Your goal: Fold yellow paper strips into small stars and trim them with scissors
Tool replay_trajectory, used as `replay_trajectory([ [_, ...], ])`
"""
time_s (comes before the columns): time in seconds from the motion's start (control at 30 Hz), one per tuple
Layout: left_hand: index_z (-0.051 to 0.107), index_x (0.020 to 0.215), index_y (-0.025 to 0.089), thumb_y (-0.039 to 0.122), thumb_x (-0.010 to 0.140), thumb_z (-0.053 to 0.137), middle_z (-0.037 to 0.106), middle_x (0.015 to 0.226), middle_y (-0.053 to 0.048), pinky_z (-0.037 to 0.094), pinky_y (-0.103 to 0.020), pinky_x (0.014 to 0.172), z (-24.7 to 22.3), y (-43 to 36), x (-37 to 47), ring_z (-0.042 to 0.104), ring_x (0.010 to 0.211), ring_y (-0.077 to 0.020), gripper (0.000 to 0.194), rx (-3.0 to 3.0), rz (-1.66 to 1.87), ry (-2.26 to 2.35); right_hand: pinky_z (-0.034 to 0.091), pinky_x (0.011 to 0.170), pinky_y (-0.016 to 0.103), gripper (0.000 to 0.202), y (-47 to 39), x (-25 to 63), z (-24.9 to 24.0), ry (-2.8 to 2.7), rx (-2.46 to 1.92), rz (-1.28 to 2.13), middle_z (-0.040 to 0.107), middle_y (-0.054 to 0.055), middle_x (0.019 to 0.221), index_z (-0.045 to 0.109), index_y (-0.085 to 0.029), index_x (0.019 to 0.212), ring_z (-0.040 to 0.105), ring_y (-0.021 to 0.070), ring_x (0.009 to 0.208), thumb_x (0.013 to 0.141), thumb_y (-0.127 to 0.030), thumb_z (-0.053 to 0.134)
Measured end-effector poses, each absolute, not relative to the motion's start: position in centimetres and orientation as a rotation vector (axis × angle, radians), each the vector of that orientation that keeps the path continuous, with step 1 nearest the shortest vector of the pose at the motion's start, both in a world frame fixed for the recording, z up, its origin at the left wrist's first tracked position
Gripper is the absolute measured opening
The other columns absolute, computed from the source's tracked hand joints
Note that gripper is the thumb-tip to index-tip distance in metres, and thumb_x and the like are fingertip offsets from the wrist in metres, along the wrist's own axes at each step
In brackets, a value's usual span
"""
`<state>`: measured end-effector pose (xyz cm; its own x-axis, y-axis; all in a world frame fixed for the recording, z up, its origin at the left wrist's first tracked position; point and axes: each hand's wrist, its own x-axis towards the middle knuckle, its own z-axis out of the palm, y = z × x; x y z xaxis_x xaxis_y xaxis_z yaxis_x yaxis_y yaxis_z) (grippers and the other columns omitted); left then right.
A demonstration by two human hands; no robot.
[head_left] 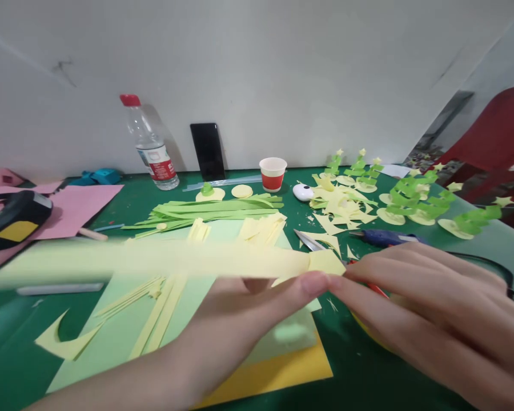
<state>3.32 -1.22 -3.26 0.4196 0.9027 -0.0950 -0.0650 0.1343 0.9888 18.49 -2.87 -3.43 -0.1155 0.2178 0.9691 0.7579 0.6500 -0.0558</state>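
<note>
A long pale-yellow paper strip (154,258) stretches from the left across the middle, its left part blurred. Its right end is folded into a small flat knot with angled edges. My left hand (257,308) pinches the strip just beside that fold, thumb in front. From the right, my right hand (432,308) presses its fingertips on the folded tip, touching the left thumb. Behind the hands lie scissors (309,241), partly hidden, with red handles under the right hand. Beneath are light-green sheets (111,337) with more yellow strips (165,319) on them.
Green strips (205,210), yellow scraps (340,202) and a paper cup (273,174) stand behind. A bottle (152,145) and phone (208,152) are near the wall. Small green paper trees with stars (415,197) and a blue glue gun (385,237) are right; a tape measure (15,220) is left.
</note>
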Motion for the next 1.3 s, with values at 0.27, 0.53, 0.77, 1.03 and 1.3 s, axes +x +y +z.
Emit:
replay_trajectory([
  [0.27,0.069,0.065,0.025,0.021,0.083,0.061,0.071,0.077,0.006,0.051,-0.019,0.072,-3.3,-1.4,3.8,0.064,0.081,-0.0137,0.020,1.319,0.977,0.854,0.040,0.040,0.029,0.031,-2.7,18.4,-3.0,-1.655,-0.764,-0.613,0.056,-0.006,0.044,0.061,-0.026,0.071,0.054,0.0113,0.038,0.089,-0.005,0.047],
  [0.53,0.068,0.057,0.021,0.017,0.075,0.063,0.067,0.062,0.002,0.052,-0.023,0.063,-1.9,-0.9,3.6,0.061,0.065,-0.0153,0.020,1.670,1.029,0.974,0.046,0.044,0.018,0.011,-2.4,20.2,-1.6,-1.990,-0.842,0.066,0.057,-0.002,0.056,0.051,-0.021,0.076,0.055,0.0096,0.048,0.080,-0.011,0.049],
  [0.77,0.069,0.058,0.022,0.015,0.071,0.067,0.068,0.061,0.004,0.054,-0.025,0.067,-1.9,-0.8,3.7,0.063,0.063,-0.0148,0.014,1.699,1.078,0.985,0.037,0.041,0.014,0.019,-2.4,20.0,-2.2,-2.030,-1.060,0.467,0.049,-0.005,0.053,0.047,-0.019,0.063,0.044,0.0062,0.047,0.078,-0.008,0.043],
  [1.03,0.071,0.067,0.025,0.020,0.079,0.064,0.073,0.072,0.006,0.053,-0.018,0.062,-2.4,-0.5,3.2,0.066,0.072,-0.0142,0.015,1.513,1.005,0.927,0.034,0.037,0.016,0.024,-2.0,20.0,-2.0,-1.950,-1.028,0.574,0.048,-0.004,0.047,0.044,-0.020,0.056,0.042,0.0077,0.042,0.077,-0.007,0.046],
  [1.3,0.069,0.062,0.023,0.013,0.077,0.063,0.069,0.066,0.006,0.051,-0.016,0.058,-2.3,-0.5,3.3,0.062,0.067,-0.0117,0.019,1.474,1.061,0.869,0.037,0.038,0.014,0.022,-2.1,19.8,-1.8,-1.919,-1.037,0.439,0.052,-0.004,0.047,0.049,-0.019,0.057,0.046,0.0065,0.042,0.076,-0.007,0.047],
])
